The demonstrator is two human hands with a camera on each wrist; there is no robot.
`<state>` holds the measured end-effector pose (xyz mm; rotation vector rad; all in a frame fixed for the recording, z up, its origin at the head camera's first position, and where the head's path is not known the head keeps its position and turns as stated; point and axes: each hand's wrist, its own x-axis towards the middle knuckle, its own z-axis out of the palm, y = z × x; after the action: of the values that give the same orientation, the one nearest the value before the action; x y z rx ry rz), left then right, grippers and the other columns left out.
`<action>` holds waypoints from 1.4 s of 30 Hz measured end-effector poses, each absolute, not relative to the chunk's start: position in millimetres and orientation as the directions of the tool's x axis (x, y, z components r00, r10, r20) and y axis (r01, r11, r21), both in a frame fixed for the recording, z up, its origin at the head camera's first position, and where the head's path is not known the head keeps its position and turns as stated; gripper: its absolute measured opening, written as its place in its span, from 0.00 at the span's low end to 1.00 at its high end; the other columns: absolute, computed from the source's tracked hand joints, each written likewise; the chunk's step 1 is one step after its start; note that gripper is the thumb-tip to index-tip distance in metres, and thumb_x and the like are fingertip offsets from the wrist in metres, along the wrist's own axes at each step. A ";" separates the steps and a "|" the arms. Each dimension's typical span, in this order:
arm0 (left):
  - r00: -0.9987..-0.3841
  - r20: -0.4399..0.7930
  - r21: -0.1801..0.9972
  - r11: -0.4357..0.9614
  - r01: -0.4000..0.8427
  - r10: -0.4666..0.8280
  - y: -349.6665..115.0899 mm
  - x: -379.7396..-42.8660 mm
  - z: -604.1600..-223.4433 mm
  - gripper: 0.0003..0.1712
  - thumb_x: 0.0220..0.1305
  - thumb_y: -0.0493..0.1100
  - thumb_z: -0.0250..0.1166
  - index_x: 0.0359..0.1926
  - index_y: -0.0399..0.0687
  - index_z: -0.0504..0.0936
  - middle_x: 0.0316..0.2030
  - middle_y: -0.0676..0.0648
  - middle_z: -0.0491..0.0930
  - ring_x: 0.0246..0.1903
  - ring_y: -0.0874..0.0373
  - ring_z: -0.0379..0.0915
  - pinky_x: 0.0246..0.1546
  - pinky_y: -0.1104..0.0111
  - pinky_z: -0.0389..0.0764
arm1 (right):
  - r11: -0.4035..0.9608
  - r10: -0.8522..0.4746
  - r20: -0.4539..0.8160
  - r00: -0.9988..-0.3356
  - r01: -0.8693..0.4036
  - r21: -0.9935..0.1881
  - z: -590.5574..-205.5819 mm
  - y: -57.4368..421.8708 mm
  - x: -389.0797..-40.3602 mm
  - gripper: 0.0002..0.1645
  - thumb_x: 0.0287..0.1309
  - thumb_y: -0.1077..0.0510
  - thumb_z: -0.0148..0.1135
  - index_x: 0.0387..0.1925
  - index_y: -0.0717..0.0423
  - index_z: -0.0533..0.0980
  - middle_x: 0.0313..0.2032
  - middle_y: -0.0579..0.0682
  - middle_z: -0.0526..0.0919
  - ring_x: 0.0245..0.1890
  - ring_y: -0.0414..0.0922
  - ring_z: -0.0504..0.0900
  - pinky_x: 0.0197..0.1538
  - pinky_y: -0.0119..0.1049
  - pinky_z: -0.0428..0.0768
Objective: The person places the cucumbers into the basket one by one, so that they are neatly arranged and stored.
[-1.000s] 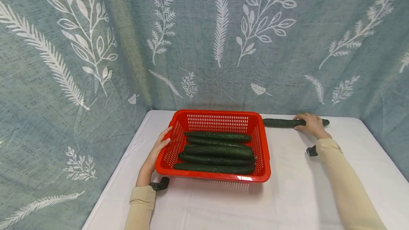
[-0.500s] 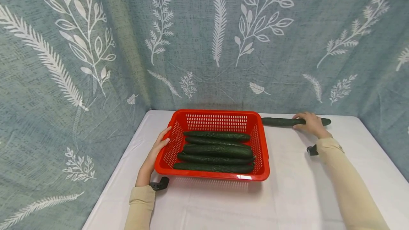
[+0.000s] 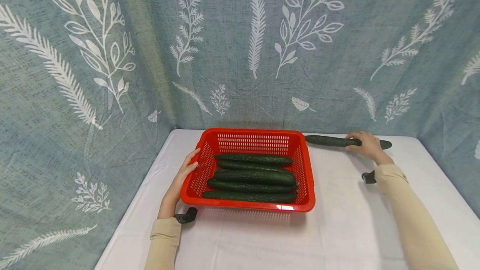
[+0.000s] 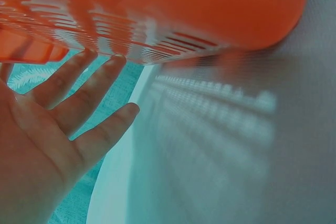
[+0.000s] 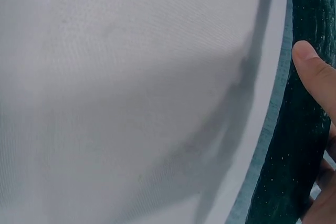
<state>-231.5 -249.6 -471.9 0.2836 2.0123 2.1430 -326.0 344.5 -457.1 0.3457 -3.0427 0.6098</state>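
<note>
A dark green cucumber [image 3: 330, 141] lies at the far edge of the table, right of a red plastic basket [image 3: 310, 178]. My right hand [image 3: 365, 146] grips it nearer its right end; in the right wrist view the thumb [image 5: 314, 72] presses along the cucumber [image 5: 289, 166], with the other fingers partly hidden behind. Several more cucumbers [image 3: 255, 177] lie side by side across the basket's floor. At the basket's left side, my left hand [image 3: 183, 174] touches the wall and rim. Its fingers [image 4: 92, 98] are extended against the slotted basket wall [image 4: 184, 43] in the left wrist view.
A white cloth covers the table [image 3: 258, 245]. Blue-green curtains [image 3: 232, 53] with white leaf prints hang behind it and along both sides. A small black camera [image 3: 186, 216] sits at the left wrist and another camera [image 3: 369, 177] at the right.
My right hand and the gripped cucumber have shifted slightly right, and the cucumber now slants a little more. The left hand stays on the basket. The head view has drifted slightly.
</note>
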 end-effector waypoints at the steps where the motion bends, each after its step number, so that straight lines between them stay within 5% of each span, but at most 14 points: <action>1: -0.964 0.012 0.998 -0.061 -0.004 0.265 -250.0 -231.4 -472.0 0.30 0.72 0.46 0.41 0.72 0.56 0.45 0.67 0.39 0.49 0.57 0.44 0.57 0.48 0.67 0.75 | 0.898 -0.210 0.066 -0.975 -0.220 -0.382 -456.6 344.7 -325.6 0.27 0.55 0.49 0.63 0.54 0.58 0.72 0.51 0.69 0.69 0.51 0.68 0.63 0.48 0.65 0.58; 30: -0.959 0.041 0.997 -0.067 0.023 0.281 -250.3 -230.2 -474.4 0.30 0.73 0.46 0.40 0.72 0.54 0.44 0.67 0.39 0.47 0.57 0.43 0.57 0.47 0.68 0.74 | 0.879 -0.190 0.202 -0.961 -0.258 -0.400 -428.1 339.2 -307.3 0.30 0.58 0.46 0.60 0.56 0.60 0.71 0.54 0.69 0.68 0.53 0.68 0.61 0.47 0.64 0.57; 42: -0.961 0.018 0.997 -0.072 -0.001 0.274 -250.0 -231.4 -471.2 0.30 0.72 0.47 0.40 0.72 0.57 0.44 0.68 0.40 0.47 0.58 0.44 0.55 0.49 0.67 0.74 | 0.891 -0.194 0.312 -0.930 -0.300 -0.340 -408.8 318.6 -296.7 0.26 0.56 0.48 0.62 0.52 0.58 0.74 0.47 0.66 0.73 0.46 0.66 0.68 0.44 0.63 0.62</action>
<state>-231.4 -250.0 -471.2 0.2999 1.9997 2.1495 -296.7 318.6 -408.8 0.3714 -2.7878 0.5634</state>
